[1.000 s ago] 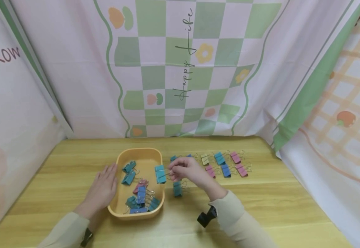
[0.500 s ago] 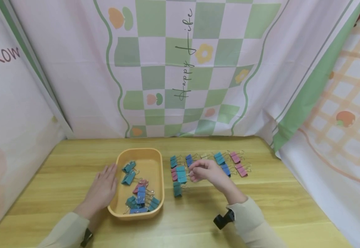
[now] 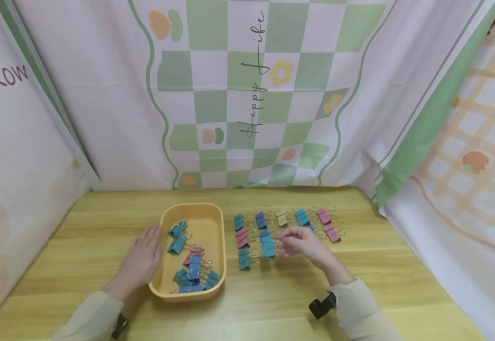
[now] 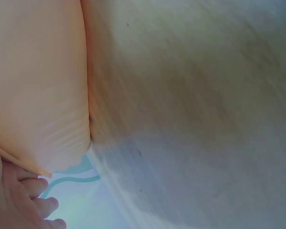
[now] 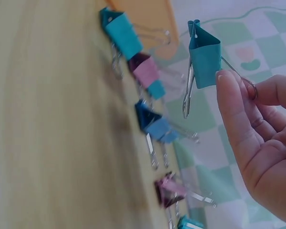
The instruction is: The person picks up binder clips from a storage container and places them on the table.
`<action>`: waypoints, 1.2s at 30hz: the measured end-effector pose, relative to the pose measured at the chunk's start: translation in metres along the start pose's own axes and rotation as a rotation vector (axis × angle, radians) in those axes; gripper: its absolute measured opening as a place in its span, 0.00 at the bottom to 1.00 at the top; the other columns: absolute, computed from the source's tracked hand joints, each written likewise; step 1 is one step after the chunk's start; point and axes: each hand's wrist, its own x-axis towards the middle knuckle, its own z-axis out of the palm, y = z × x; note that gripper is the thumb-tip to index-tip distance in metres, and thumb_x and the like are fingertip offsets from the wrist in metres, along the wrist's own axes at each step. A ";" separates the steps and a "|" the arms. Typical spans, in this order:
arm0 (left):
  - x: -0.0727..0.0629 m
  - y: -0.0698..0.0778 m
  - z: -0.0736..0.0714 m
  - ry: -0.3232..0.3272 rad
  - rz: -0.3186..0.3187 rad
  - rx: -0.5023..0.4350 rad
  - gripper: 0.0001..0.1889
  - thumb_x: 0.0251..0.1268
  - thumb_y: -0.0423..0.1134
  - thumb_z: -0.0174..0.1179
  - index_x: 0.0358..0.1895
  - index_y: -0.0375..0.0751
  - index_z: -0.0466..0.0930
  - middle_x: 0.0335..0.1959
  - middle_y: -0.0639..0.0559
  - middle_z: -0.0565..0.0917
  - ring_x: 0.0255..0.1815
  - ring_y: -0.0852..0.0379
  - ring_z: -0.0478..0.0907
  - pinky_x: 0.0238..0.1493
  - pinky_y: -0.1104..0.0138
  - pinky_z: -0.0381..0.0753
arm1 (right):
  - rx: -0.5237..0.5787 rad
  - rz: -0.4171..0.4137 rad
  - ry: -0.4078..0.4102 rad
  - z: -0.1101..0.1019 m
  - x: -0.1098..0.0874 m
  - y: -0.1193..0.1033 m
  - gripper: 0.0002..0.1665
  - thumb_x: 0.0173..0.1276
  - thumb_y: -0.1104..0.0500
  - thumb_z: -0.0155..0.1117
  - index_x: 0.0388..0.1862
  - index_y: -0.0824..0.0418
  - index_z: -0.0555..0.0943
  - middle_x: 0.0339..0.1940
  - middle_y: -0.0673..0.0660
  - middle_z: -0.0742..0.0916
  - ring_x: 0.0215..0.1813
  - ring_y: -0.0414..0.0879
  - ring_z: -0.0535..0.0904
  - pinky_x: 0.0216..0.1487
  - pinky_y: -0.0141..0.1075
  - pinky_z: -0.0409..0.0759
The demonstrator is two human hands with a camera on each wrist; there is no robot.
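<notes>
My right hand (image 3: 304, 241) pinches a teal binder clip (image 3: 267, 246) by one of its wire handles. In the right wrist view the clip (image 5: 206, 62) hangs above the table, thumb and fingertips on the wire, its other handle dangling. From the head it overlaps a blue clip in the second row. My left hand (image 3: 142, 255) rests against the left rim of a yellow plastic tray (image 3: 192, 205), fingers straight. The tray wall (image 4: 38, 86) fills the left wrist view's upper left. Inside lie loose clips: teal (image 3: 177, 244), pink (image 3: 190, 258) and blue (image 3: 193, 268) among them.
Right of the tray, binder clips lie in rows: a back row from teal (image 3: 238, 221) past yellow (image 3: 281, 218) to pink (image 3: 324, 216), a second row with pink (image 3: 241, 238) at its left, and a teal clip (image 3: 244, 259) in front. A patterned curtain (image 3: 251, 94) stands behind the table.
My right hand has carried the teal clip rightward from over the tray's right rim, past the left column, to the second column of clips. The left hand has stayed put.
</notes>
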 end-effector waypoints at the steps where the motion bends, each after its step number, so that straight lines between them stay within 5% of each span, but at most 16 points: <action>1: 0.000 0.000 0.000 -0.001 0.000 0.000 0.26 0.71 0.35 0.40 0.66 0.23 0.52 0.67 0.31 0.55 0.67 0.32 0.48 0.65 0.43 0.44 | -0.003 0.002 -0.001 -0.001 -0.001 0.002 0.16 0.66 0.67 0.53 0.46 0.82 0.71 0.34 0.70 0.82 0.34 0.53 0.81 0.38 0.47 0.82; 36: 0.000 0.000 0.000 0.004 0.004 0.007 0.26 0.70 0.35 0.41 0.66 0.23 0.53 0.67 0.31 0.55 0.67 0.32 0.49 0.65 0.43 0.45 | -0.046 0.101 -0.066 0.001 -0.002 0.026 0.16 0.66 0.67 0.52 0.47 0.80 0.71 0.32 0.64 0.83 0.33 0.55 0.81 0.36 0.45 0.82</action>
